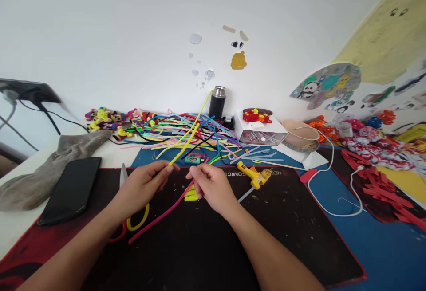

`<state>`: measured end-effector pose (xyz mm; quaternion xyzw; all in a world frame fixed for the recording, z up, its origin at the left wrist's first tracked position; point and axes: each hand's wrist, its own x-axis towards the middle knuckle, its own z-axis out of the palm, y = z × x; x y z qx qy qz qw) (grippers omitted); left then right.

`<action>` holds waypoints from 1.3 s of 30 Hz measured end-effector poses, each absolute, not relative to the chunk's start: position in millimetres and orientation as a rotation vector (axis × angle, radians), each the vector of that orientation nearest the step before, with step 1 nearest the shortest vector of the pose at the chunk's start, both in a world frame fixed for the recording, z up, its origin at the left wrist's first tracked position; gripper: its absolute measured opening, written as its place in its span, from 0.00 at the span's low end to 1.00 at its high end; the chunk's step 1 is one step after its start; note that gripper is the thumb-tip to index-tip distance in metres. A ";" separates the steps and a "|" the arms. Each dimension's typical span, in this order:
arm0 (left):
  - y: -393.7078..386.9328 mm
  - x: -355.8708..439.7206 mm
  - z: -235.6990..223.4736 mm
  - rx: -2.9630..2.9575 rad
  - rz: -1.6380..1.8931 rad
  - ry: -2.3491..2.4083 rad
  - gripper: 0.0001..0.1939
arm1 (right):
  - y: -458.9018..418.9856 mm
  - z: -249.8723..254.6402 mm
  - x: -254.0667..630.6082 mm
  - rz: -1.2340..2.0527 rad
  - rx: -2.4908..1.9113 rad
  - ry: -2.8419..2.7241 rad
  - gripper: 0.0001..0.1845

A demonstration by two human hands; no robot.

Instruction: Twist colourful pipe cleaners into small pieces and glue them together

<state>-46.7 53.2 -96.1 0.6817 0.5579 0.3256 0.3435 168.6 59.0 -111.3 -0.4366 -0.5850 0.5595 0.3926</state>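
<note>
My left hand pinches a yellow pipe cleaner near its lower end. Its long part slants up and right, past the pile towards the wall. Close to its right, my right hand has thumb and fingers pressed together; whether something thin is between them I cannot make out. A pink pipe cleaner lies on the black mat and passes behind my right fingers. Short yellow pieces lie on the mat beside that hand. Partly under my left forearm are scissors with red and yellow handles.
A pile of coloured pipe cleaners lies along the wall by a black flask. A yellow glue gun sits right of my hands. At left is a phone; at right, a white cable and red strips.
</note>
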 end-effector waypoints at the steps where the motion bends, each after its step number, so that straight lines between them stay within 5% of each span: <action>1: 52.2 -45.5 -95.8 1.778 0.830 1.417 0.26 | 59.9 -110.9 168.4 1.461 -1.084 -1.438 0.23; 16: 51.9 -40.9 -99.0 1.712 0.752 1.219 0.15 | 58.1 -108.7 161.3 1.559 -1.012 -1.252 0.23; 20: 62.6 -61.9 -103.0 1.534 0.777 1.203 0.23 | 62.1 -107.7 165.4 1.529 -0.995 -1.114 0.24; 27: 75.4 -88.7 -93.6 1.448 1.014 1.455 0.24 | 63.5 -109.0 167.8 1.481 -0.994 -1.038 0.23; 34: 74.5 -72.9 -85.8 0.640 1.366 1.006 0.20 | 62.7 -106.7 166.6 1.459 -1.008 -1.018 0.23; 39: 71.9 -64.2 -89.5 0.624 1.341 0.932 0.18 | 61.8 -109.4 165.7 1.484 -1.007 -1.047 0.24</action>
